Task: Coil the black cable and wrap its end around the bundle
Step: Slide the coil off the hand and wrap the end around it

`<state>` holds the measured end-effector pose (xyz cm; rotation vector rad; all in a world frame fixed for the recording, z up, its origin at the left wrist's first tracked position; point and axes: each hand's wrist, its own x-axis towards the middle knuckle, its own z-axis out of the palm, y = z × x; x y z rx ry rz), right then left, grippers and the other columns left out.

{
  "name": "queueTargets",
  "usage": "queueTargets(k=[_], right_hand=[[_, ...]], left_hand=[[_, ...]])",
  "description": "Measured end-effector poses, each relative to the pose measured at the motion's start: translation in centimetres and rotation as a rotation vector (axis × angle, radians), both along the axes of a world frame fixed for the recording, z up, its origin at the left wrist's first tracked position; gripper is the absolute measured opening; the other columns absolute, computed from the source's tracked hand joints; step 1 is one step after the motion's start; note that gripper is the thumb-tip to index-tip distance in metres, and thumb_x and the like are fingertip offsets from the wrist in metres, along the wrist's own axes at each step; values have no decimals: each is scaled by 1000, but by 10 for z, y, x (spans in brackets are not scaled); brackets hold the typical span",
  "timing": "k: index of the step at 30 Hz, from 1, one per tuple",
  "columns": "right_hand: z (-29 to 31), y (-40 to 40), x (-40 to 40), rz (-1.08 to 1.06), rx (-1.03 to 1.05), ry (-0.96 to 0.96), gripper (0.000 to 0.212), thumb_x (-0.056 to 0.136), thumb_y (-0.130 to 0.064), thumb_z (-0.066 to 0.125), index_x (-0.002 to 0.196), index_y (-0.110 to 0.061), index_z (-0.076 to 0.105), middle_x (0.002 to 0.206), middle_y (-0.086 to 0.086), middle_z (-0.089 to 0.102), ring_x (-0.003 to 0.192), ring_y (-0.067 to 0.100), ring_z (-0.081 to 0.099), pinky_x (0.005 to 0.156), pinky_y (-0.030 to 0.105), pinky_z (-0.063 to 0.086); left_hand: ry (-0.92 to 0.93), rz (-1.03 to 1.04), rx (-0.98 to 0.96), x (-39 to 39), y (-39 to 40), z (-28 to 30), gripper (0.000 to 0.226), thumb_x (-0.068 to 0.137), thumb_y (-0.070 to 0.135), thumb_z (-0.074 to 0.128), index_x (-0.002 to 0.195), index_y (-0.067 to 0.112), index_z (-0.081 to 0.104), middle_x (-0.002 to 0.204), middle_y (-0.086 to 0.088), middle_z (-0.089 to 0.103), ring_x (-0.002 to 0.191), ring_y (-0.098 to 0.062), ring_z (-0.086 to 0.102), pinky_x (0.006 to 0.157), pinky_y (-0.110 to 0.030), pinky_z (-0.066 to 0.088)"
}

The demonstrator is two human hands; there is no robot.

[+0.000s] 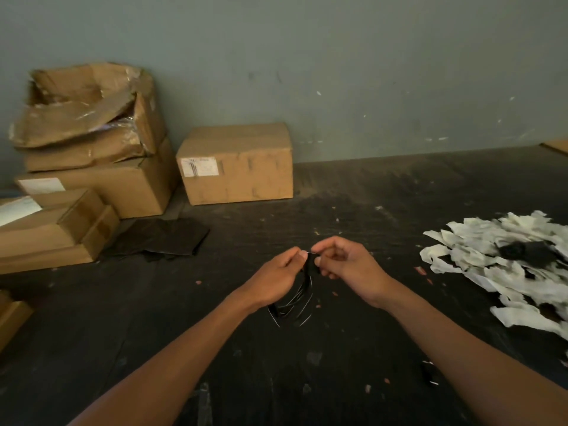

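**A:** What have you got, nearest first?

**B:** Both my forearms reach in from the bottom edge and meet over the dark floor point(353, 379). My left hand point(276, 276) and right hand point(344, 262) pinch the top of the cable point(299, 298) between thumb and fingertips, the two hands almost touching there. Both are closed on it.

**A:** And the cable itself?

**B:** It hangs below my hands in a few loose loops, the lowest under my left wrist. Whether they touch the floor, I cannot tell.

**A:** What lies around the cable?

**B:** Small scraps dot the floor near it. To its right, well apart, is a pile of white paper point(504, 259) with dark patches in it. To its left and farther off lies a flat black sheet point(163, 239), then low boxes point(58, 232) beside that.

**A:** Farther still?

**B:** Beyond the cable a closed box point(236, 164) stands against the wall point(338, 56), with a torn box point(89, 106) stacked on others to its left.
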<state>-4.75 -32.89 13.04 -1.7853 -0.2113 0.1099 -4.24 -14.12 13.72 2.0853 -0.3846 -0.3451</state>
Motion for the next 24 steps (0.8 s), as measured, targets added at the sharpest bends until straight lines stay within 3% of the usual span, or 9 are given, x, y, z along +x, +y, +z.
queueTargets(k=[4, 7, 9, 12, 18, 24], right_hand=[[6, 9, 3, 12, -63, -132, 17, 88, -3, 66, 103, -10, 65, 85, 9, 69, 75, 14, 65, 70, 25, 54], [9, 15, 5, -15, -138, -277, 19, 88, -4, 66, 99, -19, 69, 90, 2, 73, 84, 13, 70, 76, 25, 57], [11, 19, 4, -42, -194, -351, 17, 88, -6, 68, 96, -21, 70, 87, -3, 74, 81, 9, 70, 75, 24, 57], [15, 22, 4, -81, -250, -406, 9, 87, -9, 69, 92, -17, 69, 83, -4, 73, 75, 6, 68, 69, 22, 56], [20, 22, 1, -40, -460, -611, 11, 89, -6, 64, 90, -17, 64, 88, -7, 57, 81, 5, 55, 69, 19, 46], [22, 17, -6, 68, -556, -640, 14, 92, -8, 58, 95, -21, 61, 96, -12, 51, 88, 4, 53, 74, 18, 46]], left_hand=[[-27, 24, -78, 2, 5, 7, 30, 105, 38, 34, 84, 24, 51, 69, 5, 40, 45, 0, 35, 47, -22, 27], [72, 47, -150, 3, 5, 11, 35, 103, 44, 33, 92, 17, 53, 73, -2, 37, 48, -6, 30, 45, -24, 23], [87, 69, -155, 4, 5, 12, 41, 102, 47, 33, 97, 12, 53, 72, -3, 36, 49, -8, 28, 45, -26, 22], [45, 75, -192, 4, 7, 12, 33, 104, 39, 35, 89, 16, 53, 68, 0, 37, 46, -6, 30, 44, -25, 22], [-60, 155, -167, 11, 9, 10, 31, 104, 33, 38, 79, 23, 53, 64, 5, 40, 46, -2, 34, 46, -22, 27], [-71, 293, -143, 20, 20, 7, 31, 104, 35, 37, 79, 25, 52, 67, 6, 44, 54, -5, 38, 51, -23, 31]])
